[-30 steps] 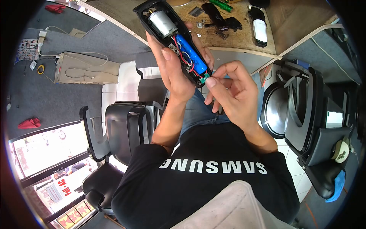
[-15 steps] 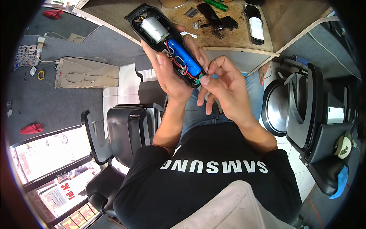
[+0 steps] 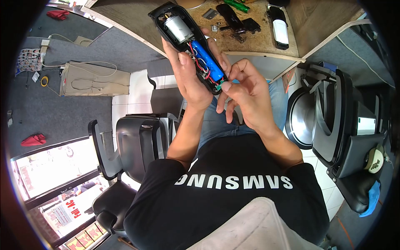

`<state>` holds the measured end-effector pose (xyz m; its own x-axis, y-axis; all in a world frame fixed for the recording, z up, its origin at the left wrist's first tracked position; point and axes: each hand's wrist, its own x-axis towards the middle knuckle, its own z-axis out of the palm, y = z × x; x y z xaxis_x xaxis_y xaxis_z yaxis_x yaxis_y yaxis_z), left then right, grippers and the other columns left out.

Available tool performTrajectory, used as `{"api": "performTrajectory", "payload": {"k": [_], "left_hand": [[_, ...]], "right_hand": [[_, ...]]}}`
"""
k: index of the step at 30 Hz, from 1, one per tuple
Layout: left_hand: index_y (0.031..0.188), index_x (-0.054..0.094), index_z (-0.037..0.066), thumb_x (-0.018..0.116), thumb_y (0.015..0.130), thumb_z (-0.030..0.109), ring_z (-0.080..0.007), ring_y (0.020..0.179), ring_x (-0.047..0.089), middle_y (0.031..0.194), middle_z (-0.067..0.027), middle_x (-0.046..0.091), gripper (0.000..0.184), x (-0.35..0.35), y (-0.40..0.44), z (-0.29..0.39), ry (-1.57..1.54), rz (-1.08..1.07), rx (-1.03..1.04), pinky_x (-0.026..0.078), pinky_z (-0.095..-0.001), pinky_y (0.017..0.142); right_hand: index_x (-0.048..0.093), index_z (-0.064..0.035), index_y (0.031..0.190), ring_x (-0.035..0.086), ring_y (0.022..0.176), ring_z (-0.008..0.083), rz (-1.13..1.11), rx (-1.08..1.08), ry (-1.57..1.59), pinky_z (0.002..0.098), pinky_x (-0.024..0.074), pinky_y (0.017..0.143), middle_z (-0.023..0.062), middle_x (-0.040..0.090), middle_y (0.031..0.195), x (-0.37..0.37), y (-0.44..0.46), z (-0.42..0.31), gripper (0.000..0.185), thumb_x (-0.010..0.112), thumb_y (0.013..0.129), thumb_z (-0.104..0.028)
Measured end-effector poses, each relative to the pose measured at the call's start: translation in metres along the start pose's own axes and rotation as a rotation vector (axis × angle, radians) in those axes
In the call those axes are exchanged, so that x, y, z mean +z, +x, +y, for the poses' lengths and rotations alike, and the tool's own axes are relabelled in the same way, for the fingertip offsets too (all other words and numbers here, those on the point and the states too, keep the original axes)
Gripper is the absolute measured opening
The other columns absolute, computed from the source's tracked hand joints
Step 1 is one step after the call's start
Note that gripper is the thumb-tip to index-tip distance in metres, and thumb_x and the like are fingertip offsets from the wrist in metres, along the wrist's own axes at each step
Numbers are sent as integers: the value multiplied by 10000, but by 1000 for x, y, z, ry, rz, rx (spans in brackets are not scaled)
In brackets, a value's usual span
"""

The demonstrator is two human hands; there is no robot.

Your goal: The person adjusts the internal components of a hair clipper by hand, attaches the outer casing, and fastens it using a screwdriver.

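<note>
My left hand (image 3: 193,85) is wrapped round a black hair clipper (image 3: 163,17) with its casing opened, tilted so the blade end points up and to the left. Inside it show a silver motor (image 3: 178,29), a blue cylindrical battery (image 3: 208,60), and red and white wires. A small green circuit board (image 3: 219,86) sits at the lower end. My right hand (image 3: 250,91) pinches at that lower end, its thumb against the edge beside the green board and its index finger bent close by. The thumb partly hides what is between them.
On the wooden shelf (image 3: 271,52) lie black clipper parts (image 3: 231,18), a metal blade (image 3: 209,13), a green tool (image 3: 236,5) and a white-and-black clipper (image 3: 279,29). Black barber chairs (image 3: 139,143) stand at both sides. A cardboard box (image 3: 96,79) lies to the left.
The clipper and my left hand have shifted slightly to the right and up. My right hand stays at the clipper's lower end, with its thumb barely moved.
</note>
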<state>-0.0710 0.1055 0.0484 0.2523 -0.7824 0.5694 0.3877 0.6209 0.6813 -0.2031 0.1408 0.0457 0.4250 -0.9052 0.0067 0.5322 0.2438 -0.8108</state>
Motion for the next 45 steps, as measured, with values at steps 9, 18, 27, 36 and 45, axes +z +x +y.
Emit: {"api": "performTrajectory", "payload": {"k": [9, 18, 27, 36, 45], "left_hand": [[1395, 337, -14, 485, 1117, 465, -201, 653, 589, 1307, -241, 521, 573, 1, 2, 0, 26, -32, 24, 508, -304, 423], [1409, 304, -14, 451, 1130, 468, -203, 648, 585, 1294, -246, 518, 576, 1, 1, -3, 110, -40, 48, 500, -311, 435], [1380, 339, -20, 407, 1135, 455, -199, 592, 542, 953, -228, 569, 539, 3, 1, -5, 103, 34, 16, 469, -316, 462], [1364, 368, -21, 395, 1128, 450, -194, 541, 497, 706, -170, 523, 527, 1, -3, -8, 134, 51, -39, 450, -316, 481], [1351, 423, -28, 366, 1133, 478, -201, 559, 503, 726, -149, 535, 554, 3, -6, -9, 84, 88, -145, 448, -326, 505]], "right_hand": [[455, -43, 1073, 706, 602, 226, 16, 10, -14, 294, 519, 357, 148, 641, 1102, 3, -1, -6, 231, 664, 976, -56], [447, -47, 1096, 706, 612, 206, 61, -72, -40, 285, 526, 367, 118, 616, 1035, 4, 0, 5, 254, 676, 992, -78], [442, -66, 1086, 683, 587, 183, 64, -55, -3, 276, 517, 360, 108, 623, 1024, 4, 4, 11, 255, 677, 988, -84], [427, -94, 1040, 654, 546, 164, 89, 3, 91, 266, 470, 340, 68, 610, 963, 4, 5, 13, 257, 675, 976, -76], [470, -70, 1042, 671, 578, 156, 90, 7, 84, 248, 444, 364, 90, 639, 979, 1, 1, 13, 243, 709, 998, -90]]}}
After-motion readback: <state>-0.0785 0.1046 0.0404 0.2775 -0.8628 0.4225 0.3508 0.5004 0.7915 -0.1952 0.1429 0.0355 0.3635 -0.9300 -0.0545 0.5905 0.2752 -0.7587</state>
